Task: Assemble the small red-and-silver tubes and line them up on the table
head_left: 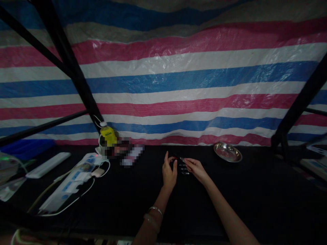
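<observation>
My left hand (169, 173) is at the middle of the black table, its index finger raised and its thumb apart, with a bracelet and a bangle on the wrist. Beside it, my right hand (196, 169) has thumb and fingers pinched on the shiny end of a slim dark object (181, 159). That object's dark end runs toward my left hand; whether the left fingers touch it is unclear. Several similar slim dark pieces with shiny clear ends (184, 169) lie in a row between the hands. Their exact kind is too dark to make out.
A round metal dish (228, 152) sits at the back right. On the left are a white power strip (68, 185) with cables, a bottle of yellow liquid (108, 134), a white bar (48, 165) and a blue tray (27, 148). Black frame posts and a striped sheet (163, 81) enclose the table.
</observation>
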A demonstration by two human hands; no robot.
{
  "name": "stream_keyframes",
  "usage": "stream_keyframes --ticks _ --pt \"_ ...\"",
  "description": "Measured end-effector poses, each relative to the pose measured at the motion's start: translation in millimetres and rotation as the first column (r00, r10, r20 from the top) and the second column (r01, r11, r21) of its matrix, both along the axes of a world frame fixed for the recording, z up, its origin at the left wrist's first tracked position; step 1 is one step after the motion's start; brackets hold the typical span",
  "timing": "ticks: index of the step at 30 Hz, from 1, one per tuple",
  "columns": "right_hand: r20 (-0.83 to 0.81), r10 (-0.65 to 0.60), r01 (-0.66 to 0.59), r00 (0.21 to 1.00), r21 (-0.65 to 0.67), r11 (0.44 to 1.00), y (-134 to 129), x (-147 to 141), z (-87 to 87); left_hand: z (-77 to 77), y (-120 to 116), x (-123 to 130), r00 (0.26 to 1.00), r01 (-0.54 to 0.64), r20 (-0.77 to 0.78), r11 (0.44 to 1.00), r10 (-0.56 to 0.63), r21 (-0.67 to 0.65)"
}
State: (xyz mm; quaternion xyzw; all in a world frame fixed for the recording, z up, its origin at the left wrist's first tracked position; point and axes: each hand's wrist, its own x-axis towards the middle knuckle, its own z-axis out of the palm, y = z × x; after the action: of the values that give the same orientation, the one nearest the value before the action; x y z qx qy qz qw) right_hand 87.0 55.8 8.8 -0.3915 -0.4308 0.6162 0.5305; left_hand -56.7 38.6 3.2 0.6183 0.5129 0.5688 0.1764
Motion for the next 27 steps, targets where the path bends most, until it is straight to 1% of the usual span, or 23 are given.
stream_keyframes --ticks 4,10,13,16,18,21,24,27 --pt "0.059 0.032 -0.034 0.998 0.035 0.999 -0.3 -1.9 -2.1 -2.4 0.5 -0.9 0.999 -0.03 -0.036 0.999 0.03 0.024" --pt "0.063 0.026 -0.03 0.998 0.065 0.997 1.4 0.7 -4.3 -2.7 2.5 -0.8 0.989 -0.09 -0.104 0.99 0.102 0.112" --pt "0.094 0.009 -0.016 0.996 0.079 0.997 0.9 0.4 -3.4 0.3 0.5 0.3 0.971 -0.073 -0.215 0.987 0.102 0.141" --pt "0.112 0.008 -0.02 0.994 0.105 0.994 0.7 -0.3 -4.0 1.5 -1.5 1.6 0.924 -0.064 -0.368 0.991 0.104 0.119" --pt "0.115 0.009 -0.023 0.993 0.12 0.993 0.8 -0.2 -5.0 0.7 -1.9 1.9 0.898 -0.074 -0.424 0.991 0.115 0.112" --pt "0.144 0.006 -0.026 0.99 0.139 0.99 0.8 0.5 -6.2 -0.9 -1.3 1.5 0.887 -0.091 -0.442 0.989 0.135 0.118" --pt "0.183 -0.008 -0.023 0.983 0.164 0.986 1.4 1.6 -5.6 -1.4 0.7 0.2 0.891 -0.093 -0.436 0.99 0.129 0.105" --pt "0.202 -0.065 0.029 0.977 0.176 0.984 3.4 4.7 -2.5 -2.4 5.4 -1.6 0.91 -0.087 -0.399 0.993 0.114 0.085"
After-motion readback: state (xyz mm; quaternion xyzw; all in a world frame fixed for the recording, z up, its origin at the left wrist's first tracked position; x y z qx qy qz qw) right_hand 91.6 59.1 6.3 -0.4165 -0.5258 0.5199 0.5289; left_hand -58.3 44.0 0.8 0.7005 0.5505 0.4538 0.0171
